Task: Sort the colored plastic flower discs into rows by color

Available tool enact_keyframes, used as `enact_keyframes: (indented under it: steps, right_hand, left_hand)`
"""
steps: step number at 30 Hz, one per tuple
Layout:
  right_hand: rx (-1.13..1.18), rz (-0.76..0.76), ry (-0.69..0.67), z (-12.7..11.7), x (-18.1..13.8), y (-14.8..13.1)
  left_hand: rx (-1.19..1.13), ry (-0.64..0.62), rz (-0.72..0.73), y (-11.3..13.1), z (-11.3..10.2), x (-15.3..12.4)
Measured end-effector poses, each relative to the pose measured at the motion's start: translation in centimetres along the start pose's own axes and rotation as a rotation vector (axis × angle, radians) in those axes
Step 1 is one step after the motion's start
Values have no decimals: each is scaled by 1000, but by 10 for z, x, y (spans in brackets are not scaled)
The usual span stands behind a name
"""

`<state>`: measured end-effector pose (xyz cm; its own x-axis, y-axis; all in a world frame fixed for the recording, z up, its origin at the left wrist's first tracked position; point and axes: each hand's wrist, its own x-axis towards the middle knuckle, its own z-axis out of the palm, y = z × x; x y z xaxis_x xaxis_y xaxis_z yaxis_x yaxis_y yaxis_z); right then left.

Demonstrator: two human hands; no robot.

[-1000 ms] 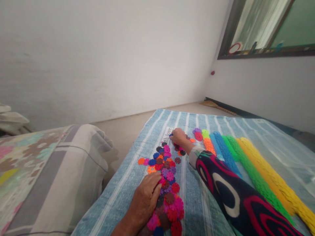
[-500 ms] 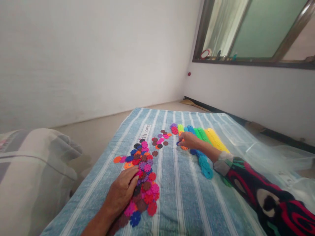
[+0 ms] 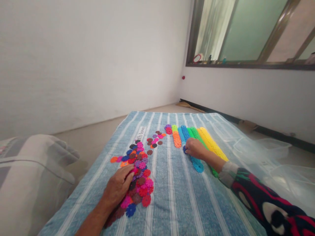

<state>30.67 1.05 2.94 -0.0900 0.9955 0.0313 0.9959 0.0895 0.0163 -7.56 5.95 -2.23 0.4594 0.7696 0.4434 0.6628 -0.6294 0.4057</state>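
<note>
Now your right hand (image 3: 195,149) sits curled on the blue row (image 3: 198,164), a chain of flower-shaped discs lying between the orange row (image 3: 177,141) and the green row (image 3: 194,133) on the striped cloth (image 3: 177,200). Whether its fingers pinch a disc, you cannot tell. Your left hand (image 3: 117,187) lies flat, fingers together, on the loose pile (image 3: 140,164) of mixed discs, well apart to the left. Clear plastic (image 3: 258,154) lies past the yellow row (image 3: 209,143).

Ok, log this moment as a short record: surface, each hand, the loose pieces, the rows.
surface: blue striped cloth
left hand: lies flat, fingers on the loose pile of flower discs
right hand: fingertips at the blue row; grip unclear
other rows: orange row, green row, yellow row, side by side with the blue one
far left: pale bedding
</note>
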Motion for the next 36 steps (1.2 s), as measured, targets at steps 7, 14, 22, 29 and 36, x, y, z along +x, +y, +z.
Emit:
enact_keyframes:
  steps: [7, 14, 22, 29, 36]
  right_hand:
    - [-31, 82, 83, -2, -7, 2]
    - [38, 12, 164, 6, -32, -36]
    - [301, -253, 238, 38, -55, -118]
    - [445, -251, 341, 62, -58, -125]
    - [460, -294, 328, 63, -56, -120]
  left_hand:
    - [-13, -2, -11, 0, 0, 0]
    - [-46, -14, -25, 1, 1, 1]
    - [-49, -21, -48, 17, -6, -5]
    - [-33, -4, -26, 22, -2, -8]
    - [-34, -33, 44, 33, 0, -8]
